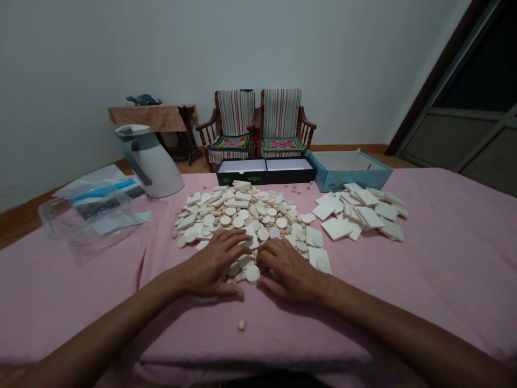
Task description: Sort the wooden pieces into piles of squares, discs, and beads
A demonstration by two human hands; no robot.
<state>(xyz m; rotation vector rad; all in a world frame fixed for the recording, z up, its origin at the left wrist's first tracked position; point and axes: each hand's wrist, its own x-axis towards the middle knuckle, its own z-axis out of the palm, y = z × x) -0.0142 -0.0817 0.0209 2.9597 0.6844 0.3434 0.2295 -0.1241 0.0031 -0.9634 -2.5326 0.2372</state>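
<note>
Touching round cream discs (252, 274)

Left hand (216, 258), fingers loosely spread, and right hand (290, 269), fingers curled, meet the near side, thin squares (314, 253) mixed in, on pink cloth (424, 269); whether they grip anything, I cannot tell.

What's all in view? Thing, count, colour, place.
tablecloth: one, pink, foreground
mixed pile: one, cream, centre
blue box: one, blue, beyond mixed pile, right
black box: one, black, left of blue box
tile pile: one, cream, before blue box
jug: one, white and grey, far left
plastic packaging: uncounted, clear and blue, left
loose beads: several, beige, around mixed pile
chairs: two, brown, striped covers, back
seat pads: two, multicoloured, on chairs
side table: one, orange cloth, back left
bundle: one, blue, on side table
wall: one, grey, back
left hand: one, bare, mixed pile's near side
right hand: one, bare, beside left hand
</note>
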